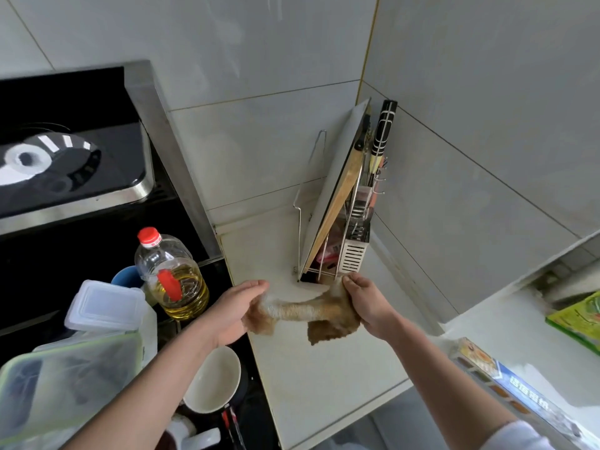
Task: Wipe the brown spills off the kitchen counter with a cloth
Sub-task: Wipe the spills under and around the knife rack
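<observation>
You hold the cloth (303,315) stretched between both hands, up off the counter (311,378), just in front of the metal rack (334,222). The cloth is bunched into a rope in the middle, stained brown, both ends hanging loose. Your left hand (235,311) pinches its left end, fingers closed on it; your right hand (365,302) grips its right end, fingers curled round it. The counter under the cloth looks pale; faint brownish marks, hard to tell. The rack stands in the wall corner behind the cloth, a cutting board (337,190) leaning in it, a black-handled knife (383,128) upright beside the board. Left of the cloth: oil bottle (172,277) with a red cap, plastic containers (104,306), a white bowl (212,380) below your left forearm. A stove (71,164) sits farther left. Right of the cloth, a box (509,384) and a green packet (581,319).
</observation>
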A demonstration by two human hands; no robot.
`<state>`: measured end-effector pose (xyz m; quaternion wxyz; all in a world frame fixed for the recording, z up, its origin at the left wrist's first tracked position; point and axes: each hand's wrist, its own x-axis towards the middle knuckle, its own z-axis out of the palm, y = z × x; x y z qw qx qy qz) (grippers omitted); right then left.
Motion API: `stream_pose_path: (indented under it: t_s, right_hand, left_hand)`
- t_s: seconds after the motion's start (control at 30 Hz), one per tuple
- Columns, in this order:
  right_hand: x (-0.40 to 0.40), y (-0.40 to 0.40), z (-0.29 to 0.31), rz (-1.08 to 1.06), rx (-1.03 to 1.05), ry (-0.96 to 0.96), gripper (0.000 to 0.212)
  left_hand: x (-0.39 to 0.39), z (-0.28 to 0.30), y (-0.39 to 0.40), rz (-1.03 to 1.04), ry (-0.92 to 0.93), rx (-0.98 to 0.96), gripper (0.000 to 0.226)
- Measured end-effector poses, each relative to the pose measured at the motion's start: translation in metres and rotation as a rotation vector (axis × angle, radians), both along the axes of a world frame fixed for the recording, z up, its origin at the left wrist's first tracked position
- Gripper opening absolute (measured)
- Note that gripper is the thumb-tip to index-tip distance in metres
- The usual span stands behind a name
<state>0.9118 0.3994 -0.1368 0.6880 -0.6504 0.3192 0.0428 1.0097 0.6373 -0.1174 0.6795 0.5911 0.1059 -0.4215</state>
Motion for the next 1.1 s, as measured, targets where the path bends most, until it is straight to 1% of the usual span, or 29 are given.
stream_pose_path:
  t_s: [0.07, 0.13, 0.17, 0.23, 0.27, 0.3, 0.33, 0.4, 0.43, 0.5, 0.57, 0.63, 0.67, 0.7, 0.73, 0.8, 0.87, 0.93, 1.0, 1.03, 1.1]
  right_hand:
    - [0.001, -0.001, 0.009, -0.013, 0.156, 0.007, 0.026]
    - [-0.004, -0.007, 0.017, 0.077, 0.311, 0.003, 0.024]
    - [-0.009, -0.01, 0.018, 0.15, 0.368, -0.002, 0.031]
    - [-0.017, -0.015, 0.004, 0.255, 0.376, 0.024, 0.059]
    - [-0.018, -0.015, -0.002, 0.293, 0.295, 0.053, 0.069]
    - [-0.018, -0.013, -0.007, 0.323, 0.156, 0.076, 0.074]
    - [-0.017, -0.013, -0.01, 0.356, -0.025, 0.1, 0.074]
    - [-0.014, -0.012, -0.01, 0.452, -0.333, 0.155, 0.062]
    - [-0.011, -0.011, -0.01, 0.502, -0.435, 0.176, 0.054]
    - [-0.007, -0.009, -0.013, 0.587, -0.527, 0.215, 0.046]
    - [-0.003, -0.006, -0.015, 0.614, -0.609, 0.195, 0.047]
    - [0.001, -0.007, -0.012, 0.538, -0.687, 0.083, 0.049]
    - [0.001, -0.009, -0.012, 0.475, -0.692, 0.005, 0.047]
    - [0.0, -0.013, -0.015, 0.413, -0.684, -0.057, 0.044]
    - [-0.003, -0.015, -0.019, 0.365, -0.677, -0.091, 0.042]
    - [-0.012, -0.019, -0.034, 0.336, -0.672, -0.044, 0.038]
    - [-0.023, -0.014, -0.054, 0.36, -0.66, 0.072, 0.033]
    - [-0.033, -0.009, -0.079, 0.355, -0.651, 0.199, 0.038]
    - [-0.042, -0.008, -0.101, 0.335, -0.652, 0.344, 0.049]
    - [-0.047, -0.007, -0.11, 0.319, -0.65, 0.415, 0.053]
    - [-0.057, -0.007, -0.121, 0.278, -0.679, 0.497, 0.05]
  left_hand:
    - [0.004, 0.001, 0.003, -0.13, 0.06, -0.074, 0.039]
    - [0.003, -0.003, 0.008, -0.271, 0.114, -0.093, 0.059]
    - [0.002, -0.008, 0.009, -0.314, 0.135, -0.05, 0.063]
    - [-0.002, -0.025, 0.01, -0.382, 0.093, 0.163, 0.064]
    - [-0.002, -0.033, 0.01, -0.428, 0.028, 0.302, 0.063]
    - [-0.003, -0.04, 0.011, -0.479, -0.052, 0.417, 0.062]
    - [-0.002, -0.043, 0.011, -0.525, -0.125, 0.492, 0.061]
    - [-0.002, -0.044, 0.007, -0.611, -0.219, 0.554, 0.055]
    - [-0.002, -0.042, 0.005, -0.657, -0.264, 0.578, 0.052]
    - [0.0, -0.041, 0.0, -0.747, -0.355, 0.616, 0.047]
    - [0.003, -0.04, -0.007, -0.792, -0.498, 0.668, 0.046]
    - [0.007, -0.038, -0.013, -0.728, -0.706, 0.73, 0.047]
    - [0.008, -0.037, -0.015, -0.673, -0.802, 0.746, 0.045]
    - [0.007, -0.038, -0.017, -0.623, -0.871, 0.742, 0.042]
    - [0.005, -0.042, -0.016, -0.603, -0.9, 0.735, 0.039]
    - [-0.004, -0.058, -0.014, -0.62, -0.868, 0.728, 0.036]
    - [-0.013, -0.08, -0.01, -0.645, -0.78, 0.75, 0.034]
    - [-0.023, -0.101, -0.01, -0.633, -0.667, 0.754, 0.032]
    - [-0.035, -0.119, -0.011, -0.605, -0.579, 0.769, 0.029]
    - [-0.04, -0.128, -0.011, -0.591, -0.565, 0.796, 0.03]
    - [-0.051, -0.142, -0.01, -0.55, -0.574, 0.871, 0.037]
